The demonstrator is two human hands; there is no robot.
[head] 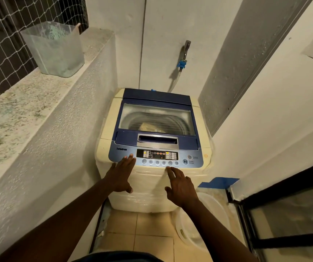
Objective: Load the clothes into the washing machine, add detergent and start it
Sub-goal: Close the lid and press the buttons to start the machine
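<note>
Both hands, left [120, 175] and right [180, 186], are spread open and empty at the near panel [156, 157], poised for button pressing, lid [157, 118] shut.

Control panel [157, 157] labels too small to read, drum contents [148, 126] blurred behind lid glass

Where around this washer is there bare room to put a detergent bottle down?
The stone ledge left of the washing machine is bare nearer than the plastic container. Floor tiles in front are partly free, crowded rightward by a white basin.
</note>
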